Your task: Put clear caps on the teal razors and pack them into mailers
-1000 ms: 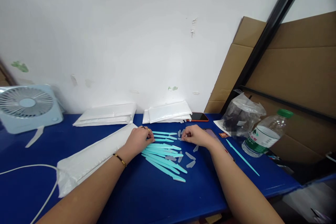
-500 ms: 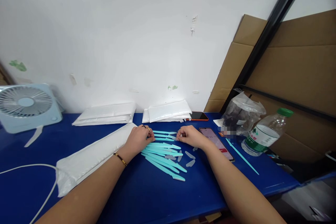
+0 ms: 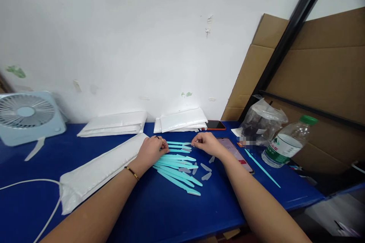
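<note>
My left hand [image 3: 155, 147] is closed on the handle ends of a few turquoise eyebrow razors [image 3: 178, 147], whose blade ends point right. My right hand [image 3: 205, 144] has thumb and forefinger pinched at the tip of the topmost razor; whatever small piece is between them is too small to make out. Just below, more turquoise razors [image 3: 179, 176] lie fanned out on the blue table [image 3: 159, 216]. Translucent blade covers [image 3: 206, 176] are scattered by their tips.
White padded packages [image 3: 105, 171] lie left and along the wall. A pale blue fan [image 3: 27, 115] stands far left. To the right are a phone [image 3: 235, 152], a single razor [image 3: 262, 168], a plastic-wrapped cup [image 3: 261, 121] and a water bottle [image 3: 288, 144].
My right hand has moved slightly upward, from the lower held razors' tips to the topmost one. My left hand keeps its grip in place.
</note>
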Tool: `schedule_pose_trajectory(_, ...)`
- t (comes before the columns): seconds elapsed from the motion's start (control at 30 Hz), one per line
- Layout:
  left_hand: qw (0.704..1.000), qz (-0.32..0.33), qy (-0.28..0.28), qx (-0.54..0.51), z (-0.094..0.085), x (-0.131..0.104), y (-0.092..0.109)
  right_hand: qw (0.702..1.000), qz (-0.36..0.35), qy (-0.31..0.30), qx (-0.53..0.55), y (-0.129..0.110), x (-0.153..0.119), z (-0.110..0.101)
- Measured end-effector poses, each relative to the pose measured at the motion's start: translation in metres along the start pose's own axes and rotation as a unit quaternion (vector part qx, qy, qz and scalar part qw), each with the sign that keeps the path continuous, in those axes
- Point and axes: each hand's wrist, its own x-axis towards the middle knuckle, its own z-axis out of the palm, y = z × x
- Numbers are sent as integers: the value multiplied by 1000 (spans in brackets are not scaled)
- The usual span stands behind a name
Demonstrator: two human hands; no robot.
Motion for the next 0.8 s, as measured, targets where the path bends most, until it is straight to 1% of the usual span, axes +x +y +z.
schedule_pose_trajectory(0.07,1000,0,-2,2,-1,-1,-1,1000,3,6,-1,3,-2,-4)
schedule_pose_trajectory(0.13,1000,1,-5,4,-3,-1,-3,1000,-3,7,-4,3,-3,-4)
schedule_pose_trajectory(0.3,1000,-6,-9,5,-8,-3,-8,999,-31,-1,-17,-5,-1,10)
schedule_pose_trajectory(0.4,1000,-9,-13,4,-10,-3,-9,999,-33,-4,-27,-6,1,14)
schedule_pose_trajectory(0.57,1000,-17,-17,3,-9,-3,-9,999,15,-18,-22,2,0,7)
schedule_pose_trajectory(0.73,1000,-21,-16,1,-10,-4,-8,999,15,-46,-3,6,-4,1)
schedule_pose_trajectory(0.8,1000,-21,-18,3,-11,-4,-9,999,18,-37,-1,4,-6,-2)
